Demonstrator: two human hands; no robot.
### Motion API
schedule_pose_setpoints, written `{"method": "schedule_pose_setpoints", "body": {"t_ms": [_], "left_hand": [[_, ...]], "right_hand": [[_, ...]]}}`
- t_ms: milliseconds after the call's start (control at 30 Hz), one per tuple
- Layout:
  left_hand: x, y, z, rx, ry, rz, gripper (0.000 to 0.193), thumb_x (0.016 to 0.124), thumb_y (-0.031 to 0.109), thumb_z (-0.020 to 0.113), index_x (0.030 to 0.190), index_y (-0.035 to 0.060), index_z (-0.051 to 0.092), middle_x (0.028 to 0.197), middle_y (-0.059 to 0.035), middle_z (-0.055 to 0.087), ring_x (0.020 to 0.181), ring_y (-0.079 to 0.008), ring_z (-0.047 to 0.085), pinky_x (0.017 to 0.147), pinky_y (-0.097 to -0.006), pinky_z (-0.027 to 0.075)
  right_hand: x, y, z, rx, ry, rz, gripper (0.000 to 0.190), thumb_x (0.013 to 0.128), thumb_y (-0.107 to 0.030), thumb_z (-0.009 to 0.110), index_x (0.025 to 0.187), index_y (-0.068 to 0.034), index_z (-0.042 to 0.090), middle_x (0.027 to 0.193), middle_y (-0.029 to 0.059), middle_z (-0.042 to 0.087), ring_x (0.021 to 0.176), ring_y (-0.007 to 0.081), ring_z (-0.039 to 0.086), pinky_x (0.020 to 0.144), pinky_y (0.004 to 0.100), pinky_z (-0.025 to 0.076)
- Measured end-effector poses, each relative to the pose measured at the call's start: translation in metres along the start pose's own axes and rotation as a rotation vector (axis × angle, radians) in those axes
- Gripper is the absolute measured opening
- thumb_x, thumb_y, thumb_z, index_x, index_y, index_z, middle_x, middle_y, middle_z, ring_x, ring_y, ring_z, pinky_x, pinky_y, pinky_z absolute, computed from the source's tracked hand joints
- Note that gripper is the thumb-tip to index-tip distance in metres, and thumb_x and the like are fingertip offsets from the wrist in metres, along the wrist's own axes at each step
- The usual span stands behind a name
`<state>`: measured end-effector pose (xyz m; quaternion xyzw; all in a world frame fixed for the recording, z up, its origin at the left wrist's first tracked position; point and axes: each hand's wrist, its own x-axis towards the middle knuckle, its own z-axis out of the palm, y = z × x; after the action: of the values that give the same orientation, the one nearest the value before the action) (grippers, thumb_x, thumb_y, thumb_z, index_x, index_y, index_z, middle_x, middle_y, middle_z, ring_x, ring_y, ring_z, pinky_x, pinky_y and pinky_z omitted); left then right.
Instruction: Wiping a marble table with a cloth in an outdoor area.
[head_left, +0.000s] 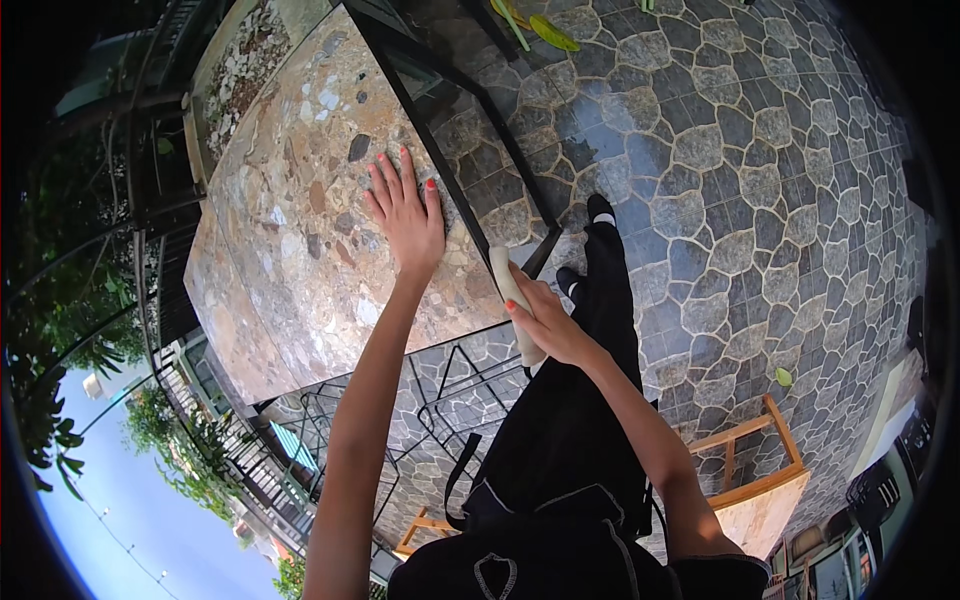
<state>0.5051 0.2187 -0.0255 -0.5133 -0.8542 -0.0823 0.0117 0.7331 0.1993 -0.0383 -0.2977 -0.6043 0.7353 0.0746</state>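
My left hand (409, 214) rests flat, fingers spread, on a stone-patterned tabletop (300, 262) of brown, beige and grey pieces. Nothing is in that hand. At the dark metal edge of the table, my right hand (551, 319) grips a cream-coloured folded cloth (504, 277). The cloth lies along the edge, and part of it is hidden behind my fingers. A black metal table leg frame (517, 150) runs below the top, near my right hand.
Grey stone-patterned paving (720, 157) spreads to the right, with a yellow-green leaf (553, 33) on it. A black wire rack (457, 405) stands below the near table side. Wooden furniture (757, 495) is at the lower right. My shoes (600, 206) are beside the table leg.
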Motion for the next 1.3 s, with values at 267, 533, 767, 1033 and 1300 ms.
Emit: {"method": "schedule_pose_setpoints", "body": {"t_ms": [267, 533, 767, 1033, 1300], "left_hand": [[0.000, 0.002, 0.001, -0.020, -0.006, -0.002, 0.053, 0.091, 0.030, 0.033, 0.140, 0.0135, 0.023, 0.146, -0.0136, 0.016, 0.135, -0.0308, 0.010, 0.108, -0.0470, 0.003], [0.001, 0.006, -0.002, -0.023, -0.013, -0.008, 0.054, 0.090, 0.029, 0.035, 0.140, 0.0121, 0.024, 0.146, -0.0138, 0.017, 0.135, -0.0307, 0.012, 0.107, -0.0475, 0.004], [0.003, 0.007, -0.001, -0.022, -0.014, -0.005, 0.054, 0.090, 0.031, 0.036, 0.139, 0.0116, 0.025, 0.146, -0.0138, 0.017, 0.135, -0.0307, 0.012, 0.108, -0.0471, 0.004], [0.003, 0.004, -0.007, -0.024, -0.027, -0.031, 0.054, 0.090, 0.031, 0.036, 0.139, 0.0111, 0.026, 0.145, -0.0137, 0.018, 0.135, -0.0307, 0.012, 0.108, -0.0469, 0.004], [0.005, 0.007, -0.011, -0.026, -0.073, -0.040, 0.055, 0.090, 0.031, 0.035, 0.139, 0.0091, 0.025, 0.145, -0.0153, 0.018, 0.135, -0.0320, 0.011, 0.108, -0.0475, 0.003]], "right_hand": [[0.040, 0.013, 0.028, 0.388, 0.361, 0.287, 0.047, 0.093, -0.042, 0.037, 0.102, 0.001, 0.052, 0.086, 0.0077, 0.057, 0.077, 0.0160, 0.051, 0.072, 0.0286, 0.038], [0.125, 0.021, 0.032, 0.533, 0.493, 0.339, 0.052, 0.088, -0.043, 0.038, 0.083, 0.004, 0.058, 0.075, 0.0171, 0.061, 0.071, 0.0305, 0.058, 0.065, 0.0394, 0.040], [0.189, -0.010, 0.009, 0.529, 0.483, 0.112, 0.048, 0.089, -0.039, 0.040, 0.093, 0.005, 0.057, 0.083, 0.0166, 0.062, 0.077, 0.0275, 0.058, 0.069, 0.0356, 0.041], [0.074, 0.001, 0.025, 0.381, 0.387, 0.222, 0.051, 0.092, -0.043, 0.039, 0.110, 0.002, 0.053, 0.082, 0.0058, 0.052, 0.075, 0.0123, 0.046, 0.069, 0.0257, 0.036], [0.115, -0.010, 0.025, 0.345, 0.504, 0.186, 0.042, 0.093, -0.037, 0.039, 0.103, 0.000, 0.056, 0.073, 0.0119, 0.059, 0.068, 0.0207, 0.055, 0.064, 0.0317, 0.040]]}}
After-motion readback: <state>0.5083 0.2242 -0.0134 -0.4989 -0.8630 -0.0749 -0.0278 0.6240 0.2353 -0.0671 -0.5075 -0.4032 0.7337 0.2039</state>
